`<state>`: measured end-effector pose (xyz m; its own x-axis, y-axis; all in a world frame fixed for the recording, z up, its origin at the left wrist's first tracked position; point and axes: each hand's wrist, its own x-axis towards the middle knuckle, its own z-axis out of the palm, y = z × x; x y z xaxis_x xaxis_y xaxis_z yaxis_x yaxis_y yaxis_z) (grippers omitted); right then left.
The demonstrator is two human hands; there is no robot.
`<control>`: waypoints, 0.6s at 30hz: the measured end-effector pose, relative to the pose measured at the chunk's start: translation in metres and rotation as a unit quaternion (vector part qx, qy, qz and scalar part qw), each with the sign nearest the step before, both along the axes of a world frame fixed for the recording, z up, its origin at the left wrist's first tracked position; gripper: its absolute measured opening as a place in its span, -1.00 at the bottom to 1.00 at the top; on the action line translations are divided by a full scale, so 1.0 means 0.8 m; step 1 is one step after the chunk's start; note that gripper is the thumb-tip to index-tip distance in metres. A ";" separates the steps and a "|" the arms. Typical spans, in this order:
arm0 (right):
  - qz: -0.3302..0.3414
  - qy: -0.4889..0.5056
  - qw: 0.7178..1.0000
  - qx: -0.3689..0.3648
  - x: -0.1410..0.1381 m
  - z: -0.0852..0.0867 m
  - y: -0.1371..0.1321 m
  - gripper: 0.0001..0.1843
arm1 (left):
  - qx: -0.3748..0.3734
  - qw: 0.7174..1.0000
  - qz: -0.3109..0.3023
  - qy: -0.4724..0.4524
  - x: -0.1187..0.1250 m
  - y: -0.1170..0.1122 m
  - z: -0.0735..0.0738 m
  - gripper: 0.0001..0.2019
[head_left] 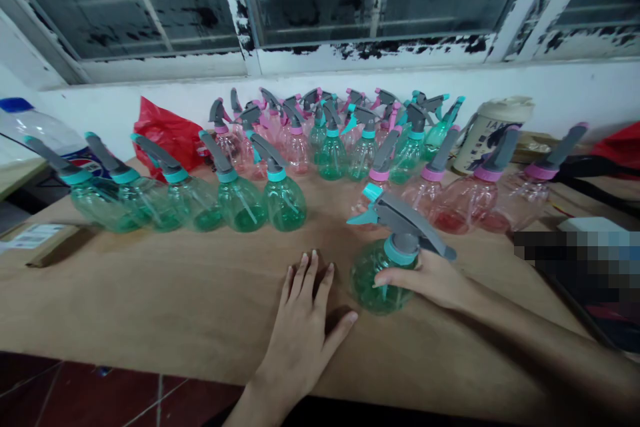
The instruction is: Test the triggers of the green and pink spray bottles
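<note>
My right hand (pixel 425 280) grips a green spray bottle (pixel 369 283) around its body just below the turquoise collar. The bottle's grey and turquoise trigger head points left, and it stands about upright at the table's middle right. My left hand (pixel 303 320) lies flat on the brown table (pixel 165 300), fingers spread, left of that bottle and apart from it. Beyond it, a row of green spray bottles (pixel 285 203) with turquoise collars stretches to the left. Pink spray bottles (pixel 463 203) with pink collars stand behind my right hand, one partly hidden by the held bottle's head.
Several more green and pink spray bottles (pixel 332 155) crowd the back near the wall. A red plastic bag (pixel 163 137) and a printed cream container (pixel 493 137) flank them. At far left are a large plastic bottle (pixel 40 127) and a flat cardboard piece (pixel 55 247).
</note>
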<state>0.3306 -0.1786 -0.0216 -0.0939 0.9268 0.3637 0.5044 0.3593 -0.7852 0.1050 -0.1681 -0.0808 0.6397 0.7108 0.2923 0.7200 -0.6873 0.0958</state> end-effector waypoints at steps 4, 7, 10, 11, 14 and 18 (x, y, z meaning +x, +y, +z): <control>-0.024 -0.043 0.997 0.056 0.006 -0.013 -0.013 -0.44 | 0.001 1.000 -0.003 -0.005 0.000 0.000 0.000 -0.40; -0.059 -0.092 0.990 0.090 0.010 -0.018 -0.027 -0.35 | -0.001 1.000 -0.002 0.002 0.000 -0.001 0.001 -0.39; -0.112 -0.134 0.978 0.116 0.013 -0.022 -0.041 -0.32 | -0.003 1.000 -0.002 0.004 -0.001 -0.001 0.002 -0.39; -0.127 -0.145 0.974 0.118 0.013 -0.023 -0.045 -0.32 | -0.004 1.000 -0.002 0.003 -0.001 -0.001 0.002 -0.38; -0.149 -0.171 0.967 0.119 0.012 -0.026 -0.051 -0.38 | -0.006 1.000 -0.001 0.004 0.000 0.001 0.001 -0.38; -0.163 -0.194 0.959 0.129 0.007 -0.022 -0.045 -0.35 | -0.006 1.000 -0.001 0.004 0.001 0.001 -0.001 -0.38</control>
<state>0.3364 -0.2148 -0.0394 0.0110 0.8142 0.5805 0.8593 0.2892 -0.4218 0.1057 -0.1670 -0.0817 0.6430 0.7133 0.2787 0.7200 -0.6871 0.0975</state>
